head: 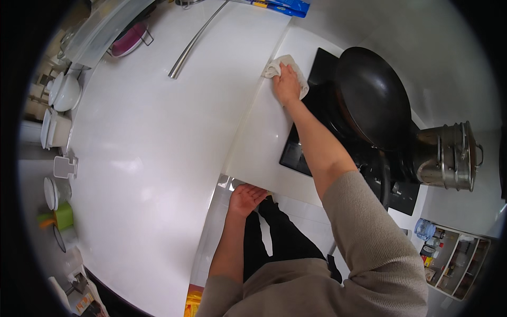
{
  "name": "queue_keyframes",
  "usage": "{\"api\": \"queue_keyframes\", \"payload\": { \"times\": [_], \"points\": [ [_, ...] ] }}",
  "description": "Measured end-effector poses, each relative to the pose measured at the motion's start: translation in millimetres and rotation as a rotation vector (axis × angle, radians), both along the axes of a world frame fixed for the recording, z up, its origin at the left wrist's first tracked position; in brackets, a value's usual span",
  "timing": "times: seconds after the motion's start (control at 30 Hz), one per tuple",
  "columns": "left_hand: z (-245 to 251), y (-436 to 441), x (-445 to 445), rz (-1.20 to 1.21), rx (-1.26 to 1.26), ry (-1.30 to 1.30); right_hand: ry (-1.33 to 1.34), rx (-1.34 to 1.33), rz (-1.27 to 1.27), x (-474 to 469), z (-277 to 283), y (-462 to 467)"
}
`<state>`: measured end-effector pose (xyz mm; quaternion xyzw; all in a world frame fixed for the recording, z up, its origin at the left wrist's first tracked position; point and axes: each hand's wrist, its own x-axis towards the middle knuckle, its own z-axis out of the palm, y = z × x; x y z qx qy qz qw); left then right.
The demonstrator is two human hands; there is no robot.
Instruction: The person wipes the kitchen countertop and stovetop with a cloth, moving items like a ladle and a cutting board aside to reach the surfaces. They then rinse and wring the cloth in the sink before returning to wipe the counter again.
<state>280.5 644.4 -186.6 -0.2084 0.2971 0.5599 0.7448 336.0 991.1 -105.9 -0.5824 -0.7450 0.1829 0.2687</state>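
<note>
My right hand (287, 84) presses a crumpled off-white cloth (304, 85) onto the white countertop (257, 130), just left of a black glass cooktop (293, 148). The fingers are spread over the cloth and hide part of it. My left hand (246, 200) is at the front edge of the counter, palm up, with its fingers reaching to the edge. I see nothing held in it. A large dark wok (376, 95) sits tilted-looking on the cooktop, and a lidded stainless steel steamer pot (445, 156) stands beside it.
A metal rod (190, 51) extends over the left counter surface. Lidded white dishes (66, 93) and a glass jar (59, 193) line the far left. A blue package (291, 7) lies at the back. A rack (455, 257) with bottles is at the lower right.
</note>
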Motion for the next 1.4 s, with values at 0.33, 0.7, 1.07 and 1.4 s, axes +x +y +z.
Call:
{"api": "queue_keyframes", "payload": {
  "times": [0.33,0.7,1.07,1.4],
  "points": [
    [-11,2,-6,0.087,0.034,0.036,0.246,-0.073,0.369,23,-26,-179],
    [-33,-37,18,-0.126,0.168,0.581,1.203,-0.824,-0.204,65,31,-311],
    [62,-124,34,0.480,-0.062,-0.029,1.578,-1.249,-0.234,31,76,-230],
    [172,-288,79,0.994,-0.044,0.335,1.243,-0.660,-0.119,-31,47,-141]
  ]
}}
